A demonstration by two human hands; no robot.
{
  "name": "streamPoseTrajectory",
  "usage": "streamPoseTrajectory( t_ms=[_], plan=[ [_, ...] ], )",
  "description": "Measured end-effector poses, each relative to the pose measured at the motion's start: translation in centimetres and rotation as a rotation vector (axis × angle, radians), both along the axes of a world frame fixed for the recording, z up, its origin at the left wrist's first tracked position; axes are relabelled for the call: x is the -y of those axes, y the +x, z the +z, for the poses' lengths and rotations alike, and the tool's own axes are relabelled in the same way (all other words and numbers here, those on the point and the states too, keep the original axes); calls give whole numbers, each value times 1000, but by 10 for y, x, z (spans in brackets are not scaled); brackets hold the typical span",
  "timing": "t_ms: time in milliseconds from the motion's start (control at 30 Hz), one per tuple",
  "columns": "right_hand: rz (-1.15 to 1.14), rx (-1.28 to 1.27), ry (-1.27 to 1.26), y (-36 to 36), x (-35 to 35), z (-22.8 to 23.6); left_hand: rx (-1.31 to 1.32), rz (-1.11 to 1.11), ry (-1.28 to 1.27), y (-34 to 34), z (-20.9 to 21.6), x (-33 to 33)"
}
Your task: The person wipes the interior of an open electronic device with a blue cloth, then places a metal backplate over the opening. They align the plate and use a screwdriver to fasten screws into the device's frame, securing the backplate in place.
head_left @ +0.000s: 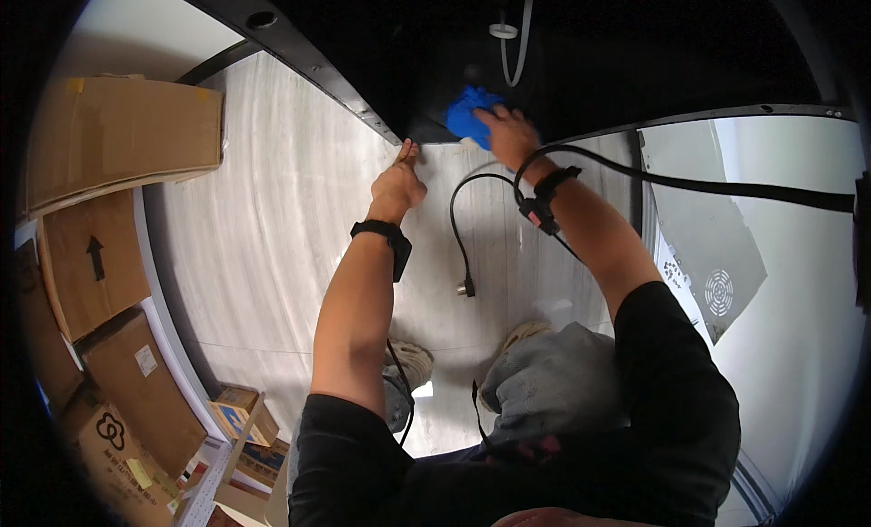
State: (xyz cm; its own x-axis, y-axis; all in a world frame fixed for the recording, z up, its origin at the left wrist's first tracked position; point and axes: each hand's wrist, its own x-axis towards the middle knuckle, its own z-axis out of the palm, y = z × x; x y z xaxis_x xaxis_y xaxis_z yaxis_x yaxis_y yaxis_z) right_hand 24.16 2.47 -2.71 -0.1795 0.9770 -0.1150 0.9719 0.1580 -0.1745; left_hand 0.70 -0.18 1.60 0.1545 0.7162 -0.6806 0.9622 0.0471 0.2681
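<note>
My right hand (513, 133) is closed round a crumpled blue cloth (470, 115), which lies against the dark inner surface of a black metal cabinet (617, 64). To its left, my left hand (399, 184) holds nothing that I can see. One or two of its fingers stretch forward and touch the cabinet's front edge near the corner, while the others are partly bent. A black power cable (726, 184) passes by my right wrist, and its plug end (465, 287) hangs between my forearms. Inside the cabinet dangles a thin grey cable (524, 37) with a white ring.
Cardboard boxes (127, 137) are stacked along the left side, with smaller boxes (245, 416) at the lower left. A pale grey perforated panel (708, 246) leans on the right. Below me is a light wood-look floor (272, 219). My black wrist straps (386, 232) have small modules.
</note>
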Motion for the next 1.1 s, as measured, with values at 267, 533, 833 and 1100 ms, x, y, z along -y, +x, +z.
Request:
streamPoseTrajectory(
  t_ms=[267,533,833,1100],
  plan=[
    [-21,57,-26,1,-1,3,-16,-20,1,2,-9,-1],
    [-39,68,-49,4,23,8,0,-28,9,-8,-29,-7],
    [18,114,36,-21,20,2,47,-31,61,-12,-41,-5],
    [52,91,15,-73,2,4,80,20,67,-15,-40,-3]
  ],
)
